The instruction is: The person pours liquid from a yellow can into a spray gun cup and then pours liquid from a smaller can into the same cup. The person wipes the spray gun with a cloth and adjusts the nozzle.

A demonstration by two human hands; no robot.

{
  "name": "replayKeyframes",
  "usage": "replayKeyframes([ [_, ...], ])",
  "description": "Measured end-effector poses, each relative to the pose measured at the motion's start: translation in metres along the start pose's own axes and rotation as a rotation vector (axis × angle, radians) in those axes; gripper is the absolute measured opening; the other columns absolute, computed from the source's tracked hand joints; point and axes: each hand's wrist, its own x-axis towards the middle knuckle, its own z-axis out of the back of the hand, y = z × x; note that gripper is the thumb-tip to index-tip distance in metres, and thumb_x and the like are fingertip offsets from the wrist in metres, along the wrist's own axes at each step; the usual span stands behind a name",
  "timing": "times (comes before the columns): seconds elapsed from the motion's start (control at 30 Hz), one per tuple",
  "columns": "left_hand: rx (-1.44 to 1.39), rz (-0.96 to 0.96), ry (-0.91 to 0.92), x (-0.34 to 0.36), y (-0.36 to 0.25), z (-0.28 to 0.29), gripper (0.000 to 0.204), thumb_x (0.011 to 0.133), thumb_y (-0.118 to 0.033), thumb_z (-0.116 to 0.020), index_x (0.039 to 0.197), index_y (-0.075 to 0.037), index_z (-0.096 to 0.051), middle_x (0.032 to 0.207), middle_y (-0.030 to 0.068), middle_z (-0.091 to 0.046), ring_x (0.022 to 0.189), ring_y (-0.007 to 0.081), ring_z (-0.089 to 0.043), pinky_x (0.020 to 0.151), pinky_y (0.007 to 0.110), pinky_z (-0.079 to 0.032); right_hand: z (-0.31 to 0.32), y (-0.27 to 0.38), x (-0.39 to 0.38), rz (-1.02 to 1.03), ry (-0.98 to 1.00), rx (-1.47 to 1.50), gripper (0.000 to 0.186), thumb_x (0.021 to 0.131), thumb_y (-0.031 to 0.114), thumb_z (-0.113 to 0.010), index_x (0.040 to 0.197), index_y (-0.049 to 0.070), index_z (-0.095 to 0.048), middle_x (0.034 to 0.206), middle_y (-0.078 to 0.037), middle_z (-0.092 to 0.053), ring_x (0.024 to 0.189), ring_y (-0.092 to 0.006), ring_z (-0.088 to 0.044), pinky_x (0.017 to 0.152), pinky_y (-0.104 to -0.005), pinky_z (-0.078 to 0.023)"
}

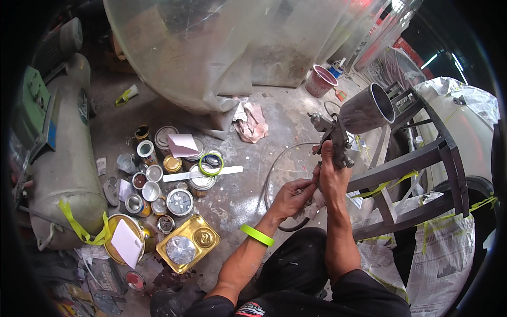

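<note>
My right hand (332,171) grips the handle of a grey metal spray gun (330,137), held upright with its open cup (364,105) tilted toward the upper right. My left hand (293,198), with a bright green band on its wrist, is closed in a pinch at the bottom of the gun's handle, just below and left of my right hand; what exactly its fingertips grip is hidden. Something pale, perhaps a fitting or cloth, shows below my fingers. A dark hose (272,174) loops over the floor beside my hands.
Several paint cans (179,201) and a gold tin (214,229) crowd the floor left, beside a compressor tank (63,174). A translucent sheet (169,47) hangs ahead, near a pink rag (251,124) and a bucket (321,84). A dark metal frame (401,164) stands right, beside masked car panels (457,137).
</note>
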Motion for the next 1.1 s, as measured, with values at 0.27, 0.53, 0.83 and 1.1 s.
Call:
replayKeyframes([
  [0.27,-0.116,-0.006,0.006,0.003,0.009,0.001,0.023,0.098,-0.024,-0.064,0.109,-0.005,-0.070,0.074,-0.0069,-0.058,0.061,-0.0002,-0.046,0.050,0.018,-0.035,-0.001,0.003,0.001,-0.045,-0.036,0.022,0.052,0.094,0.050,-0.063,0.084,-0.001,-0.065,0.051,0.000,-0.051,0.042,-0.0084,-0.049,0.039,-0.0265,-0.035],
  [0.53,-0.096,-0.029,0.026,0.004,0.012,0.002,0.026,0.098,-0.024,-0.063,0.113,-0.004,-0.069,0.076,-0.0069,-0.059,0.063,0.0000,-0.048,0.053,0.018,-0.036,0.001,-0.001,0.002,-0.119,-0.049,-0.011,0.051,0.094,0.051,-0.060,0.089,0.001,-0.060,0.066,-0.005,-0.057,0.042,-0.0098,-0.050,0.036,-0.0269,-0.036],
  [0.83,-0.028,0.015,0.037,0.000,0.003,0.002,0.029,0.099,-0.027,-0.060,0.117,-0.006,-0.067,0.073,-0.0063,-0.058,0.059,0.0006,-0.048,0.051,0.018,-0.036,-0.001,-0.003,0.003,-0.069,-0.051,0.007,0.048,0.095,0.048,-0.061,0.084,0.001,-0.061,0.057,-0.002,-0.053,0.042,-0.0089,-0.048,0.037,-0.0270,-0.036],
  [1.1,-0.053,0.128,0.086,-0.003,-0.004,0.006,0.027,0.102,-0.027,-0.054,0.114,-0.006,-0.067,0.067,-0.0082,-0.054,0.054,-0.0003,-0.045,0.047,0.019,-0.034,-0.004,0.006,-0.002,-0.039,-0.011,0.035,0.048,0.096,0.046,-0.061,0.082,0.001,-0.063,0.053,0.001,-0.050,0.043,-0.0077,-0.048,0.039,-0.0263,-0.035],
])
